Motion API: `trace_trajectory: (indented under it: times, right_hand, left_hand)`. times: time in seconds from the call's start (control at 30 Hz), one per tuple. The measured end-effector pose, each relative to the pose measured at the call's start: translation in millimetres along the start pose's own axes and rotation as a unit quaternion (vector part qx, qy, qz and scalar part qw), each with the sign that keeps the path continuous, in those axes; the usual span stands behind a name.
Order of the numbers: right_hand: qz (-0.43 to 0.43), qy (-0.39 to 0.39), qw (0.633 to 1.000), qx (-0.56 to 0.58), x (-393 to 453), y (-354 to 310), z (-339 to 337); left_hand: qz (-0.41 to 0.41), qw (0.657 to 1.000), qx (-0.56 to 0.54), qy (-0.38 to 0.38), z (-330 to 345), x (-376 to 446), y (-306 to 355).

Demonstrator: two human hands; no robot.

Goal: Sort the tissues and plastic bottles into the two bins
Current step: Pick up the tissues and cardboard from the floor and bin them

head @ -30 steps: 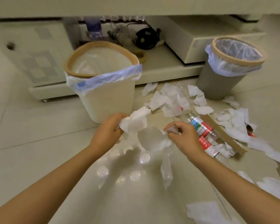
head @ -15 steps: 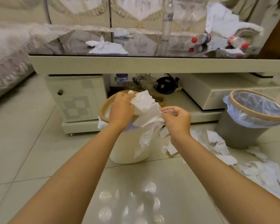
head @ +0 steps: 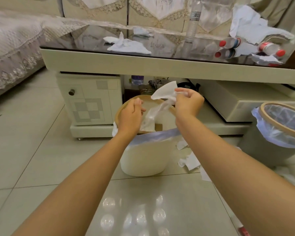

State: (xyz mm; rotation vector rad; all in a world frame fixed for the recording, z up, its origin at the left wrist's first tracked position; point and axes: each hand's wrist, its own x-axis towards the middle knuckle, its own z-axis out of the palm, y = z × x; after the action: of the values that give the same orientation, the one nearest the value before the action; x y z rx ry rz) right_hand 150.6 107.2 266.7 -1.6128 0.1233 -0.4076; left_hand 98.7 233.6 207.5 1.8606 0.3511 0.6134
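Tissue hangs over the mouth of the white bin, pinched at its top by the right hand, thumb and curled fingers clamped on the upper wad. A thin translucent tail trails down from the pinch toward 7 o'clock, its lower end inside the rim, near the inner wall. Long axis runs roughly 1 to 7 o'clock; the broad white flap points up-left toward 11, the tail points down into the bin. Left hand is at 9 o'clock of the tissue, over the near-left rim, fingers straight and close together, holding nothing I can see; whether it touches the tail I can't tell. Risks, my read: the light flap sits over the far rim, so on release it could drift and drape the rim or fall behind the bin toward the table base. The tail could cling to the fingers and get dragged back out when the hand lifts. The left hand could snag the liner and tip the bin. The grey bin stands well apart at 3 o'clock, so a mis-sort looks unlikely here. More tissues lie on the floor at 5 o'clock of the white bin; another tissue and bottles are on the table at 12 to 1 o'clock, so plenty is left.
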Motion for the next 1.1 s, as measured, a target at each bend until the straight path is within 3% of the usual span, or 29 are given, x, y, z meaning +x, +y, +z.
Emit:
trace_trajectory:
  times: [0.2,0.37,0.53,0.7,0.9,1.1]
  right_hand:
    - [0.086,-0.182,0.968,-0.147,-8,40,5]
    - [0.013,-0.199,0.963,-0.181,-8,48,-6]
    - [-0.007,-0.266,0.959,-0.098,-21,36,-35]
    - [-0.079,-0.311,0.941,-0.110,-57,33,-101]
    - [-0.065,-0.334,0.918,-0.204,-84,70,-201]
    - [-0.052,-0.348,0.906,-0.236,-73,80,-286]
  left_hand:
    - [0.007,1.000,-0.008,0.019,-2,3,-5]
    - [0.035,0.999,0.004,0.003,-1,-2,-4]
    - [0.051,0.999,-0.007,-0.004,1,-22,9]
    - [0.101,0.991,0.014,-0.091,15,-63,23]
    - [0.133,0.966,0.075,-0.210,58,-135,21]
    - [0.139,0.901,0.227,-0.342,109,-156,53]
